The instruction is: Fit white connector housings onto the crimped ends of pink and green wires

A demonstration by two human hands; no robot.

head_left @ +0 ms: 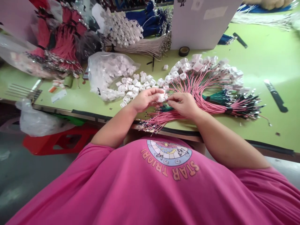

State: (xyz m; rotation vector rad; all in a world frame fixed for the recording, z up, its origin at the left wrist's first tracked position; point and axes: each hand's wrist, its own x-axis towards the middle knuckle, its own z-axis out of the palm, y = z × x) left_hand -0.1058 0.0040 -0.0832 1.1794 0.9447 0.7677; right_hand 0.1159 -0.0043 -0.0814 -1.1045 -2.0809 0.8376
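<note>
My left hand (145,99) grips a small white plastic connector housing (161,97) between thumb and fingers at the table's front edge. Close against its right side, my right hand (184,103) is closed in a pinch on what looks like a thin wire end, mostly hidden by the fingertips. Pink wires (199,90) curve in a bundle beneath and beyond my right hand, with white housings on their far ends. Green wires (217,97) lie among them. Loose white housings (133,87) are piled left of and beyond my left hand.
A clear plastic bag (105,73) of housings lies at the left. Behind stand pink wire bundles (63,47), white and blue bundles and a pale box (199,26). A tape roll (184,51) and a knife (276,96) lie on the table. Another person's hand (273,3) shows top right.
</note>
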